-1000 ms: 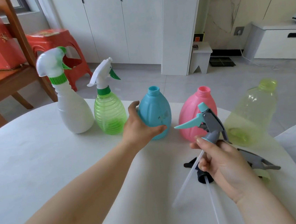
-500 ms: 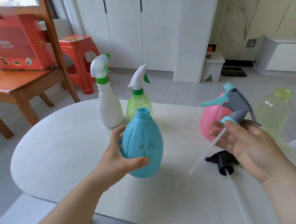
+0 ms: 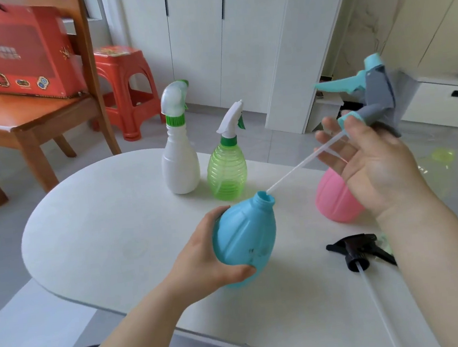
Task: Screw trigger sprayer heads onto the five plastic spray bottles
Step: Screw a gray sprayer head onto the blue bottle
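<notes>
My left hand [image 3: 203,263] grips the blue bottle [image 3: 244,239], tilted so its open neck points up and right. My right hand [image 3: 368,164] holds the grey and teal sprayer head [image 3: 375,93] raised above the table; the tip of its white dip tube [image 3: 303,162] sits at the blue bottle's mouth. At the back stand a white bottle [image 3: 180,161] and a green bottle [image 3: 227,170], each with a sprayer head on. The pink bottle [image 3: 335,199] stands partly behind my right hand. A yellow-green bottle [image 3: 438,162] shows at the right edge. A black sprayer head [image 3: 357,250] lies on the table.
The round white table [image 3: 101,229] has its near edge close to my arms. A wooden chair [image 3: 26,115] carrying a red box [image 3: 19,48] and a red stool [image 3: 125,82] stand behind on the left. White cabinets line the back wall.
My left hand has drawn the blue bottle nearer and tilted it. My right hand has lifted the sprayer head higher, bringing the dip tube's tip to the bottle's mouth.
</notes>
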A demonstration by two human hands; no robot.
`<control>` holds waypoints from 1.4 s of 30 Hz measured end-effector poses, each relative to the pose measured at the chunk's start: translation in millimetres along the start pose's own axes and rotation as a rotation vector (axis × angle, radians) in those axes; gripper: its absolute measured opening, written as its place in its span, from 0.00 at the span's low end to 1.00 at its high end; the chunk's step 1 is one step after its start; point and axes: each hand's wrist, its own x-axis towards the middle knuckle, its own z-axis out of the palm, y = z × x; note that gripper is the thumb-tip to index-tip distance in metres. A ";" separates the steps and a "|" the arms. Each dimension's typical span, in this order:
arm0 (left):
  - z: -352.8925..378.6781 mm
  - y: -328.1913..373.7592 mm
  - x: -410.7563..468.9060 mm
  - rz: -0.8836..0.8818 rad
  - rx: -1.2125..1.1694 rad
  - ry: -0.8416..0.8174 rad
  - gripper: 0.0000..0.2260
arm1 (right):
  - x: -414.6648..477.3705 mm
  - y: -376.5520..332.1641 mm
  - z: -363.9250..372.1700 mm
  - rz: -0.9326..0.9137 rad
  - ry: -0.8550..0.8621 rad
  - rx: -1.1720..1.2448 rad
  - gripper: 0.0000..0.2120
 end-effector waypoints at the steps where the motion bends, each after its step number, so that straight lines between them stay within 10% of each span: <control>1: 0.1 0.4 0.4 0.001 0.007 0.001 0.40 | 0.0 3.4 2.3 0.001 -0.017 -0.044 0.04; 21: -0.8 -1.5 7.6 0.004 0.042 0.004 0.41 | -28.1 75.0 5.7 0.232 -0.457 -0.346 0.06; 33: 20.3 0.3 3.7 0.028 0.122 0.164 0.42 | -24.4 79.4 15.0 0.024 -0.127 -0.689 0.13; 42: 29.7 -3.1 5.1 0.017 0.165 0.221 0.42 | -34.3 83.4 14.3 0.098 -0.392 -0.573 0.05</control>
